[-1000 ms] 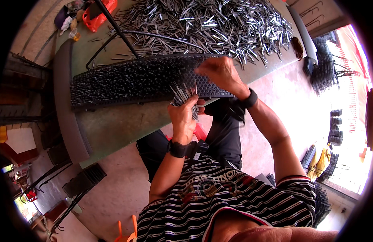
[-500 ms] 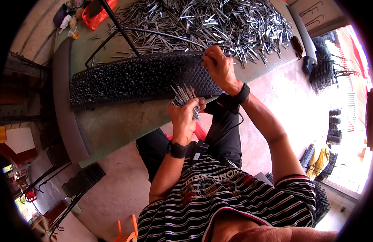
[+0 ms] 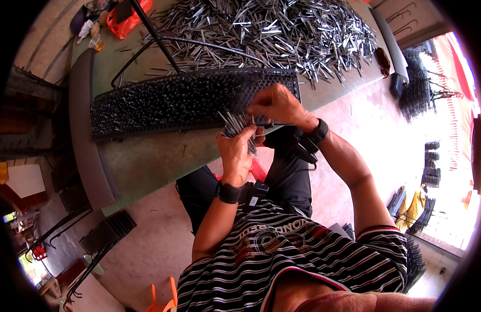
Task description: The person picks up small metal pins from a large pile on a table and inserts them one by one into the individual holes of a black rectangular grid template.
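Observation:
A bundle of thin metal strips (image 3: 234,125) is gripped in my left hand (image 3: 237,151), just off the front edge of a long black perforated tray (image 3: 274,80). Metal pieces stand packed in the tray's holes along its left and middle, while bare holes show at its right end. My right hand (image 3: 279,106) is over the tray's right front edge, its fingers closed in a pinch beside the top of the bundle. Whatever lies between those fingertips is too small to make out.
A big heap of loose metal strips (image 3: 271,31) covers the far part of the green table (image 3: 141,166). A black metal rod frame (image 3: 154,39) rises behind the tray. At the far left are a red plastic bag (image 3: 127,21) and a cup (image 3: 96,42).
My right hand has come from the far right of the tray down and leftward to the bundle. My left hand stays in place, holding the strips.

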A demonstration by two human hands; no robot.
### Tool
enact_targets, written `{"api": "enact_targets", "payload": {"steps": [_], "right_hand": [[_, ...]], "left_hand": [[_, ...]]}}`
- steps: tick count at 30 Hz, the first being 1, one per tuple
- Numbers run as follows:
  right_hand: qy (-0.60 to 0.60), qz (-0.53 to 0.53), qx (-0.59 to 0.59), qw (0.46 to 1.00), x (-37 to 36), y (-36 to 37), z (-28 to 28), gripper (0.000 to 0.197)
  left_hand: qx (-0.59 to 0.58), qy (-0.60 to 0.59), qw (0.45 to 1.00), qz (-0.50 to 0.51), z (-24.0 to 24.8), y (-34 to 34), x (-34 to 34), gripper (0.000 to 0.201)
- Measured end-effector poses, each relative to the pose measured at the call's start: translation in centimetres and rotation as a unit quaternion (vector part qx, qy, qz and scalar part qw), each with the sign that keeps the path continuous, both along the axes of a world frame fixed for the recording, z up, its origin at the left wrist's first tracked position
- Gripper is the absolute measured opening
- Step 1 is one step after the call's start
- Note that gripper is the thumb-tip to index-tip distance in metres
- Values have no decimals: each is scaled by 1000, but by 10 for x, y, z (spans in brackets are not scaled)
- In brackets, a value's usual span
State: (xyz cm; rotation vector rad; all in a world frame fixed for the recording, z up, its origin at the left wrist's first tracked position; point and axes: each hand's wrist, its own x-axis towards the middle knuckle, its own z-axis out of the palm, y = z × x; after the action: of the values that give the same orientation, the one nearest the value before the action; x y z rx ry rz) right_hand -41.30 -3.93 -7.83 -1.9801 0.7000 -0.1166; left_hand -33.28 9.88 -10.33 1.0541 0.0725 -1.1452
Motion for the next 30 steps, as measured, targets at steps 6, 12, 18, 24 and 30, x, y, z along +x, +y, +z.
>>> {"api": "enact_targets", "payload": {"steps": [6,12,18,24,30], "right_hand": [[-188,-211,2,959,5,5,4,9],[-205,-194,-193,940,15,-1,-16,9],[-146,-130,-258,946,16,-9,-28,3],[-79,-8,-422,903,21,-15,-11,5],[-44,14,-412,910,27,-25,-8,9]], "left_hand": [[-1,6,1000,-8,-5,1,-1,19],[-16,-5,1000,-7,-12,3,0,18],[-7,-20,1000,-16,-8,4,2,17],[25,-23,999,-14,-10,7,4,17],[15,-39,999,-13,-8,9,3,16]]}}
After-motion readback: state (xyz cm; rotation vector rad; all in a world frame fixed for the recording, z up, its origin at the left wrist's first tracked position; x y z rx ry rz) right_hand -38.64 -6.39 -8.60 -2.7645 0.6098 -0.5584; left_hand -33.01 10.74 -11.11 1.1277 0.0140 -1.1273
